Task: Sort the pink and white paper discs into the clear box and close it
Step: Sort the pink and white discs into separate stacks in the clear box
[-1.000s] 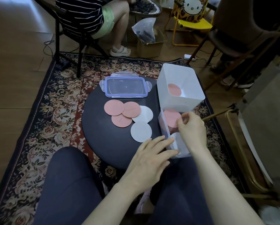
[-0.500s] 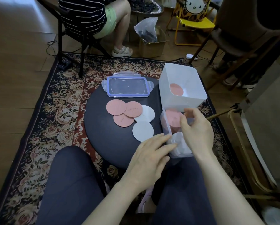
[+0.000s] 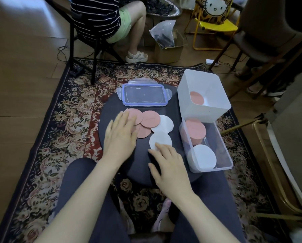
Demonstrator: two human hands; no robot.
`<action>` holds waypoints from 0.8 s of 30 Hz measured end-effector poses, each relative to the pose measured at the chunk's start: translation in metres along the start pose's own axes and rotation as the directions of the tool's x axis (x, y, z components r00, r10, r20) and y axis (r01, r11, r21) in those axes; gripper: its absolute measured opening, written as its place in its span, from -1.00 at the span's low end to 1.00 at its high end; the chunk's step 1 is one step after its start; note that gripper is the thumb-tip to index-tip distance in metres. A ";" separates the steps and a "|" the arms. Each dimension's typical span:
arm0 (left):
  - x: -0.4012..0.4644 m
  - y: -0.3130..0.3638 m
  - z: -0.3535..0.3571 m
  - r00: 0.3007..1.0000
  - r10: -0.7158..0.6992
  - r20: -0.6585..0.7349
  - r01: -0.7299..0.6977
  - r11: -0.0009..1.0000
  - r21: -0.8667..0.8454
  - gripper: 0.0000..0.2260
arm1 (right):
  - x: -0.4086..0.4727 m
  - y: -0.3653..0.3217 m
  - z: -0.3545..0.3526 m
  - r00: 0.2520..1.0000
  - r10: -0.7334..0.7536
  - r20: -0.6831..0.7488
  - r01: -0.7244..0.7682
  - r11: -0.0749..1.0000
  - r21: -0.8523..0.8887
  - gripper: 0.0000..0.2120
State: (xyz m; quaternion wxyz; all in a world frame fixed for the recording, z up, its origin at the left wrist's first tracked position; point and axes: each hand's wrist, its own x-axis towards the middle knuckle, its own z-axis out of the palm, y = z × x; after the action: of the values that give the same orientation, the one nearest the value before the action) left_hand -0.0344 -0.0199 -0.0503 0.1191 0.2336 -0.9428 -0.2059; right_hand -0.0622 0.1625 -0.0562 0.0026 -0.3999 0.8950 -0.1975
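Observation:
On the round dark table (image 3: 141, 165) lie three pink discs (image 3: 150, 119) and two white discs (image 3: 164, 123), overlapping. My left hand (image 3: 121, 135) lies flat with straight fingers over the left pink discs. My right hand (image 3: 167, 163) rests open on the table, its fingertips touching the nearer white disc (image 3: 160, 140). The clear box (image 3: 223, 148) stands open at the right, with a pink stack (image 3: 195, 129) at its far end and a white stack (image 3: 202, 157) at its near end. Its blue-rimmed lid (image 3: 144, 93) lies at the table's far edge.
A white tub (image 3: 204, 109) holding one pink disc sits behind the clear box. My knees are under the table's near edge. A seated person on a chair (image 3: 103, 27), a cardboard box (image 3: 169, 48) and a yellow chair (image 3: 215, 27) are beyond the rug.
Both hands left the clear box and moved left to the loose discs; the left hand now covers the pink ones, the right touches the near white one.

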 end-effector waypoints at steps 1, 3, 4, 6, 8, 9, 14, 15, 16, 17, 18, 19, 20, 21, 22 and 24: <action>0.007 -0.003 -0.001 0.999 0.000 0.053 -0.001 1.000 0.024 -0.56 | -0.002 0.001 0.002 1.000 0.007 0.015 -0.007 1.000 -0.013 -0.66; 0.017 -0.008 0.000 0.990 0.001 0.141 -0.014 0.996 0.091 -0.52 | -0.003 0.002 0.003 0.999 0.027 0.026 -0.027 1.000 -0.010 -0.66; 0.019 -0.010 0.001 0.986 0.004 0.169 -0.023 0.993 0.112 -0.52 | -0.003 0.003 0.002 0.999 0.032 0.025 -0.031 0.999 -0.008 -0.66; 0.015 -0.014 0.002 0.988 0.037 0.151 -0.053 0.993 0.108 -0.56 | -0.003 0.004 0.002 0.999 0.031 0.017 -0.030 0.999 -0.014 -0.67; 0.003 -0.018 0.003 0.993 0.103 0.064 -0.109 0.988 0.105 -0.61 | -0.003 0.003 0.002 0.999 0.030 0.013 -0.030 0.999 -0.020 -0.67; -0.004 -0.021 0.005 0.991 0.132 0.018 -0.133 0.984 0.117 -0.62 | -0.003 0.003 0.003 1.000 0.029 0.010 -0.029 0.999 -0.020 -0.67; -0.034 -0.032 0.005 0.972 0.186 -0.141 -0.177 0.981 0.076 -0.68 | -0.004 0.003 0.003 1.000 0.027 0.002 -0.027 1.000 -0.015 -0.67; -0.038 -0.032 0.005 0.966 0.204 -0.162 -0.195 0.978 0.068 -0.71 | -0.004 0.003 0.003 1.000 0.024 0.001 -0.024 1.000 -0.009 -0.67; -0.041 -0.033 0.004 0.955 0.231 -0.186 -0.222 0.973 0.071 -0.75 | -0.004 0.004 0.003 1.000 0.021 0.002 -0.021 1.000 -0.002 -0.67; -0.043 -0.034 0.003 0.941 0.263 -0.213 -0.252 0.964 0.079 -0.77 | -0.004 0.004 0.002 1.000 0.018 0.005 -0.018 1.000 0.004 -0.67; -0.043 -0.034 0.002 0.924 0.292 -0.246 -0.280 0.956 0.083 -0.77 | -0.004 0.005 0.002 1.000 0.017 0.008 -0.017 1.000 0.008 -0.67; -0.043 -0.034 0.001 0.908 0.310 -0.281 -0.301 0.951 0.077 -0.78 | -0.004 0.005 0.002 1.000 0.018 0.014 -0.018 1.000 0.009 -0.67; -0.043 -0.032 -0.001 0.899 0.305 -0.313 -0.303 0.951 0.055 -0.79 | -0.004 0.005 0.001 1.000 0.019 0.020 -0.020 1.000 0.009 -0.67; -0.042 -0.029 -0.006 0.906 0.257 -0.335 -0.269 0.963 0.011 -0.82 | -0.004 0.005 0.001 1.000 0.019 0.023 -0.019 1.000 0.007 -0.66; -0.042 -0.024 -0.012 0.929 0.152 -0.338 -0.185 0.981 -0.067 -0.82 | -0.004 0.005 0.001 1.000 0.019 0.024 -0.019 1.000 0.006 -0.66; -0.040 -0.017 -0.018 0.948 -0.148 -0.282 0.066 0.958 -0.279 -0.76 | -0.003 0.005 0.000 0.999 0.019 0.029 -0.019 1.000 0.006 -0.65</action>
State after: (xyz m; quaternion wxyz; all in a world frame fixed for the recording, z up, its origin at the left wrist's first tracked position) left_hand 0.0122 -0.0202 -0.0468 0.2796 0.2953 -0.8633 -0.2989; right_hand -0.0632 0.1679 -0.0584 0.0187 -0.3940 0.8981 -0.1946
